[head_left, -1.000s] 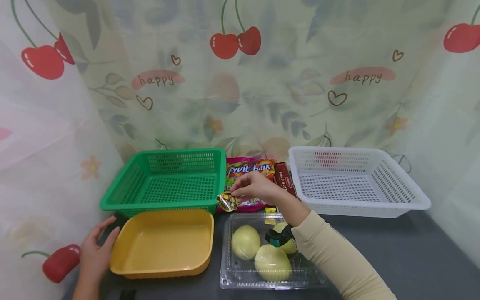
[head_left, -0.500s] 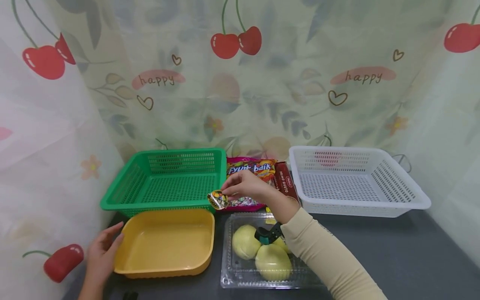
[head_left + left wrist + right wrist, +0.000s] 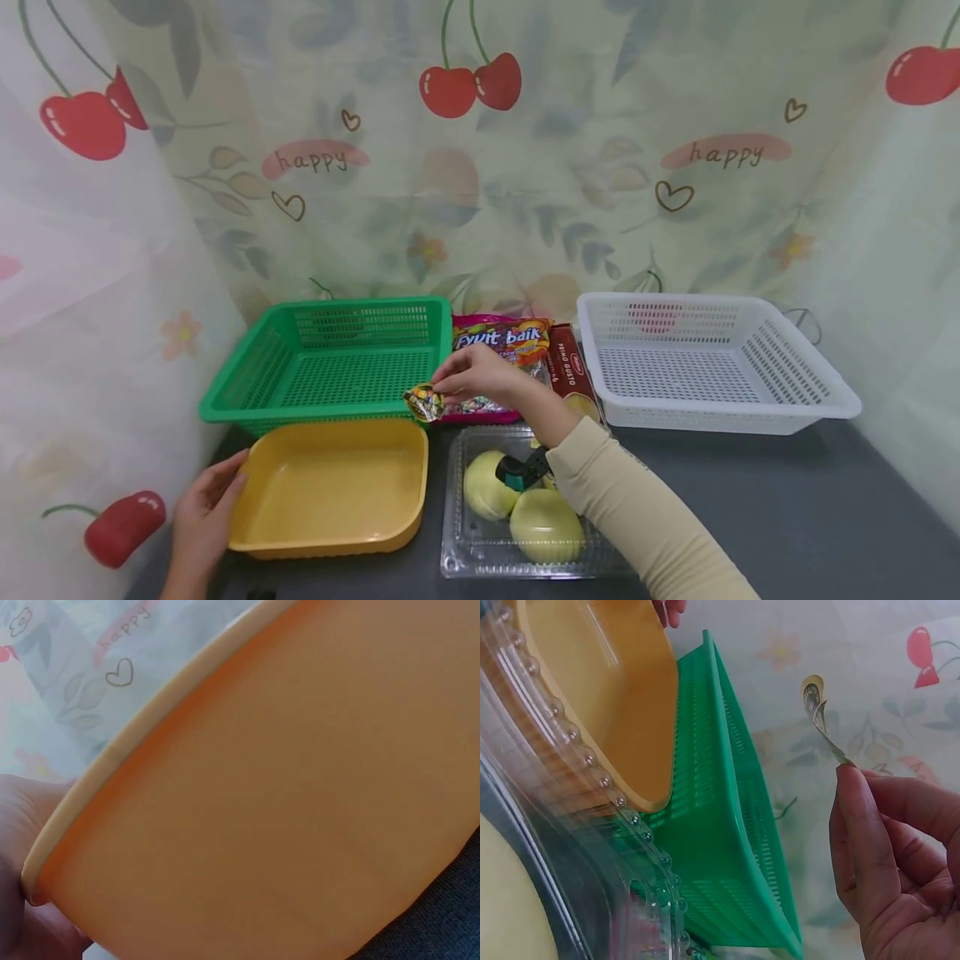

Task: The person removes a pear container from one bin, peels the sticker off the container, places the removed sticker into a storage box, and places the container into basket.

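Note:
My right hand (image 3: 483,379) pinches a small, shiny gold-foil wrapper (image 3: 424,403) between thumb and forefinger. In the head view the foil overlaps the front right corner of the green basket (image 3: 303,412), just behind the yellow plastic tub (image 3: 330,492). The right wrist view shows it edge-on, as a thin bent strip (image 3: 814,701) above the fingertips. At the tub's left end, my left hand (image 3: 206,512) grips the rim. The left wrist view has the tub's wall (image 3: 262,787) filling most of it, with part of that hand (image 3: 30,825) at the rim.
A clear plastic box (image 3: 465,550) with pale yellow round things (image 3: 547,525) stands front centre, partly under my right forearm. Behind lie a bright Fyvit baik bag (image 3: 517,335) and a dark red Primo Gusto packet (image 3: 570,367). A white basket (image 3: 720,408) stands at right.
My right hand has moved left with the foil wrapper, from over the bag to the green basket's corner. My left hand has come in closer against the tub's rim.

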{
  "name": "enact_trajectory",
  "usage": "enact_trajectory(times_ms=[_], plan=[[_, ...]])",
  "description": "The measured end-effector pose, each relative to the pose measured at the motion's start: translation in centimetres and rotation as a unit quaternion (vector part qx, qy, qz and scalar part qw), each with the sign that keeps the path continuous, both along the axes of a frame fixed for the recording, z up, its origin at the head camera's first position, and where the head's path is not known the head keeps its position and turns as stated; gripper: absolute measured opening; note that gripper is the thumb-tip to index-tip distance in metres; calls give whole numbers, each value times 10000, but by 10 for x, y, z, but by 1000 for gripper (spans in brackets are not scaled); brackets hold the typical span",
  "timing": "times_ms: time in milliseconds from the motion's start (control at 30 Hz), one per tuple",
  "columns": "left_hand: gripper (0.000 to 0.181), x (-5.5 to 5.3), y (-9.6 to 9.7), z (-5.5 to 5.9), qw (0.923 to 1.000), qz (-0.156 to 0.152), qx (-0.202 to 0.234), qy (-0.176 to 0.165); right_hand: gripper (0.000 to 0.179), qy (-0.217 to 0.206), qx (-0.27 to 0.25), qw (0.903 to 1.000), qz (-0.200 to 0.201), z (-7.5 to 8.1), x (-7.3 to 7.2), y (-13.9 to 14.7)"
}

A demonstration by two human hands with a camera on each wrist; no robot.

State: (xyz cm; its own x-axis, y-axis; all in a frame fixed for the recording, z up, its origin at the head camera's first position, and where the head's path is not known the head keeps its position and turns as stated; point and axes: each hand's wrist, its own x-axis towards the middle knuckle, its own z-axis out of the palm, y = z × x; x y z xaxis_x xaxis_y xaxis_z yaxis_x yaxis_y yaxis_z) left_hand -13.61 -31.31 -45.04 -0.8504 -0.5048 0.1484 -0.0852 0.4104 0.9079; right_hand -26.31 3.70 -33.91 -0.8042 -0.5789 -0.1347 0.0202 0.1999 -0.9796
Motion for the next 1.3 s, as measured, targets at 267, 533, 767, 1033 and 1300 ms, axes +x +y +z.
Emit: enact_trajectory(times_ms=[267,533,767,1033,1300], plan=[[36,0,0,-2,9996,-112,205,131,19,-33,120,9999,-38,-4,-3,-8],[34,2,1,-4,9987,-415,23,298,19,-270,33,9996,-36,-5,-3,-23],[33,3,0,-3,9975,-575,-71,397,19,-287,-32,9996,19,-5,-2,-30],[33,4,-2,-5,9985,-479,-274,-3,19,-289,-39,9995,107,-9,-3,-37],[34,4,-2,-2,9975,-432,-459,-305,18,-356,74,9993,107,-17,-4,-46]])
